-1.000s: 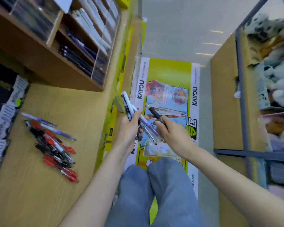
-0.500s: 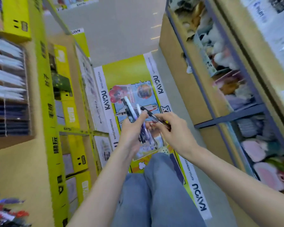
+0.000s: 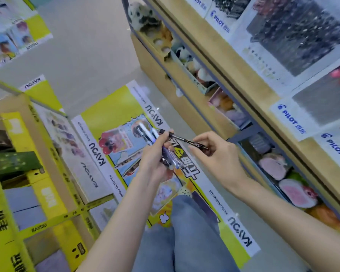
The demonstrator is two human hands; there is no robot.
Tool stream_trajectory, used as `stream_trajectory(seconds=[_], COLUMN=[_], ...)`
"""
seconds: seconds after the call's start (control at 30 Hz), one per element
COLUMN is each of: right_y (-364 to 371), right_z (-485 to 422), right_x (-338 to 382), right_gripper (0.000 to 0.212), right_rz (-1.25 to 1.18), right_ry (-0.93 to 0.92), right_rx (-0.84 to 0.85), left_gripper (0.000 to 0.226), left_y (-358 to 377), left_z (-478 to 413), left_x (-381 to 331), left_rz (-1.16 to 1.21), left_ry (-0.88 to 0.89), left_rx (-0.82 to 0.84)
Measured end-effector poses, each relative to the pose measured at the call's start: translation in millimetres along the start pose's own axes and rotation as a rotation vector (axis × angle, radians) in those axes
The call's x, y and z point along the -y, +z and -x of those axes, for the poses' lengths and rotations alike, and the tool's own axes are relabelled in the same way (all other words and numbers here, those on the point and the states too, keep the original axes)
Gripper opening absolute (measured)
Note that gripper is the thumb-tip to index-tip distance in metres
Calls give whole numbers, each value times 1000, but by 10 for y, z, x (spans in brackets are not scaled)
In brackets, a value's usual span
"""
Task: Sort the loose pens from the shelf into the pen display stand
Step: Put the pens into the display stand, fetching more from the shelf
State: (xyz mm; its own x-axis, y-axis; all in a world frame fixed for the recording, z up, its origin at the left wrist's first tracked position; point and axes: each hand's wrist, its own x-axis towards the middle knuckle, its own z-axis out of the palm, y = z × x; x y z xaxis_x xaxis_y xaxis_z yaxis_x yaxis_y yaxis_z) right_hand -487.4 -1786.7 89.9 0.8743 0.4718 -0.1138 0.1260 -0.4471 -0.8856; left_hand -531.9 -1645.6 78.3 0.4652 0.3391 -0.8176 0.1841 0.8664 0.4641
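Observation:
My left hand (image 3: 154,156) grips a bundle of several pens (image 3: 148,135) with white and blue caps that stick up past its fingers. My right hand (image 3: 214,156) pinches one thin black pen (image 3: 185,140) by its lower end; the pen lies nearly level, and its capped tip reaches the left fingertips. Both hands are held in mid air over the aisle floor. The pen display stand (image 3: 294,34), marked PILOT and full of dark pens, fills the upper right. The shelf with the loose pens is out of view.
A wooden shelf unit with plush toys (image 3: 186,55) runs along the right. A yellow card rack (image 3: 39,193) stands on the left. A yellow floor poster (image 3: 114,107) lies under the hands. My legs in blue jeans (image 3: 185,242) are at the bottom.
The view has swung right, from the shelf with loose red and blue pens to the PILOT stand. My right hand has drawn the black pen away from the bundle in my left hand.

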Motion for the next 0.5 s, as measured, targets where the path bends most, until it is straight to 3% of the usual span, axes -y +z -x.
stream_trajectory(seconds=[0.13, 0.27, 0.5], right_y=[-280, -513, -709], right_z=[-98, -120, -133], right_x=[-88, -212, -164], right_gripper=[14, 20, 16], right_rz=[-37, 11, 10], right_ry=[-44, -41, 57], right_rx=[-120, -164, -340], left_gripper=[44, 22, 12], left_y=[333, 648, 1058], left_z=[-127, -215, -305], left_x=[39, 125, 152], left_rz=[-98, -194, -492], left_ry=[0, -85, -156], left_rx=[98, 172, 251])
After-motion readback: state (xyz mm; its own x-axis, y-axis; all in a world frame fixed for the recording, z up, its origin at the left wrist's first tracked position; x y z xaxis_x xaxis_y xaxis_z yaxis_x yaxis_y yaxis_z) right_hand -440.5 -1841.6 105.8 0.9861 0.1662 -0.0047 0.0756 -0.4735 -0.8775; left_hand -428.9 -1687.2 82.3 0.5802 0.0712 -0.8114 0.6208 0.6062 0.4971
